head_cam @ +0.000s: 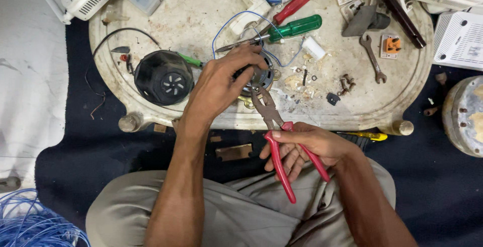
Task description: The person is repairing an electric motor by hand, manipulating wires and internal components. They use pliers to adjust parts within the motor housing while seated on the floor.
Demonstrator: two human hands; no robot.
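left hand [219,83] grips small round motor [259,76] at table [201,20] front edge; right hand [302,146] closed on red-handled pliers [274,126], nose at motor's side. risk: nose slips off w/ open handles, could nick blue wire [236,20] or fingers.

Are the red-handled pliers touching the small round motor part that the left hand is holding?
Touching. In the head view the pliers in the right hand have their tip against the lower edge of the motor part held by the left hand; no gap shows.
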